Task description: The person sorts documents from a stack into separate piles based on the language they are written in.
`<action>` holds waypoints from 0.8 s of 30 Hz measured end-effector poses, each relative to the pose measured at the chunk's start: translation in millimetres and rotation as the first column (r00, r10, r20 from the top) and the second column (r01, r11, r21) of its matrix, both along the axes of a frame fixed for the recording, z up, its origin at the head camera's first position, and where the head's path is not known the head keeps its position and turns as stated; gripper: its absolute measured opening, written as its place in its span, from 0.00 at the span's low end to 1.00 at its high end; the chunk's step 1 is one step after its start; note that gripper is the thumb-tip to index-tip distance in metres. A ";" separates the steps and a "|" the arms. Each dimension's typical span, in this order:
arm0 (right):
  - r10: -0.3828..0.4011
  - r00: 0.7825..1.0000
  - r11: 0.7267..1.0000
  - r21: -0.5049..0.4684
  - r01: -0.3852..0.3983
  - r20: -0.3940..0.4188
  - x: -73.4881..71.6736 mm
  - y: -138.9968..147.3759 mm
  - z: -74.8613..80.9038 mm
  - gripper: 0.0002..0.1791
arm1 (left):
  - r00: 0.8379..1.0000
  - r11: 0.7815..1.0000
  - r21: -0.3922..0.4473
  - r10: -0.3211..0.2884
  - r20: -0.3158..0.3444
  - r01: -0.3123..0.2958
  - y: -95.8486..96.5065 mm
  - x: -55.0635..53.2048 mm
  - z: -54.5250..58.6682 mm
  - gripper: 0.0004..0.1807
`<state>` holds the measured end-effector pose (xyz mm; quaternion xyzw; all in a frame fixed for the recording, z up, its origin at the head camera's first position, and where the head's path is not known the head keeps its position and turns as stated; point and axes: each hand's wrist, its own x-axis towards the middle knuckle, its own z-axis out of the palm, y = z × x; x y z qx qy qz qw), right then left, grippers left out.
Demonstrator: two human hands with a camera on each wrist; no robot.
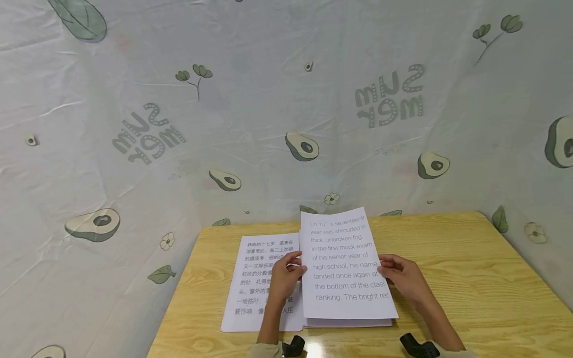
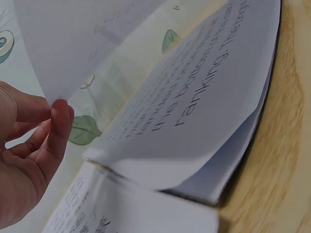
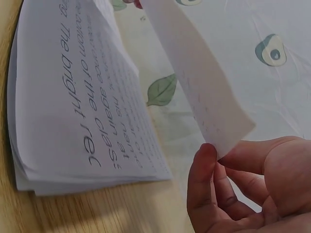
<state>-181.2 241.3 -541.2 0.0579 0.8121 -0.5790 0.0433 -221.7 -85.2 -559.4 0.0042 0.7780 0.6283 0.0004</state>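
A white sheet with English print is between my two hands above a paper stack printed with the same text. My left hand pinches one side of the sheet between thumb and fingers. On the opposite side, my right hand has the sheet between thumb and fingertips. Both wrist views show the sheet's underside, raised off the stack and bowed in the right one. To the left, partly behind my left hand and forearm, lies a sheet printed with Chinese characters.
The papers lie on a wood-grain table. Behind and to the left hangs a pale cloth with avocado and leaf prints. Dark wrist devices sit on both forearms. Several pages at the stack's near edge curl up slightly.
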 end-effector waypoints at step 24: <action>-0.026 0.999 0.996 0.091 0.024 0.022 7.4 75.7 -15.7 0.34 | 0.999 0.998 0.043 -0.050 -0.009 0.050 78.3 6.3 -15.5 0.23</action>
